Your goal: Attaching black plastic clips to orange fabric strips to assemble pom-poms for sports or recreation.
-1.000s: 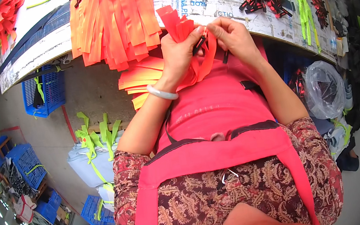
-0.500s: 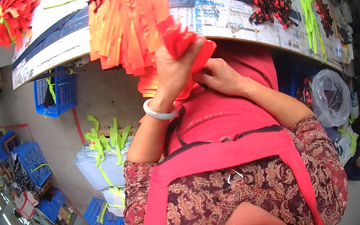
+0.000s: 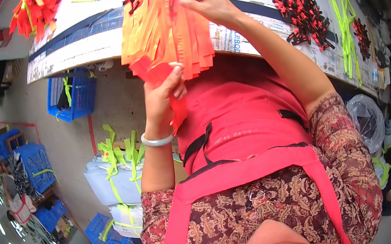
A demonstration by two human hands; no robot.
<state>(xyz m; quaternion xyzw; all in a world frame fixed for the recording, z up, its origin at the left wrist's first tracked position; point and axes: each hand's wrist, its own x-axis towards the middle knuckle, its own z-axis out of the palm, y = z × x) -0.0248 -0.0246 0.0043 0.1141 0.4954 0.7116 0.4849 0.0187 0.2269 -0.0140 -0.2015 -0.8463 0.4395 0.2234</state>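
Orange strips (image 3: 155, 73), in left hand (image 3: 165, 90), beneath right (image 3: 211, 4)

The left of two head-worn fisheye cameras looks steeply down, close over the paisley-patterned blouse (image 3: 261, 207) and red bib apron (image 3: 246, 110), facing outward past the left hand (image 3: 164, 94) and right hand (image 3: 209, 4) to the worktable (image 3: 90, 51); its wide field bends straight edges.

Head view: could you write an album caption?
Left hand holding a red-orange bundle, right hand at orange strips overhanging the worktable.
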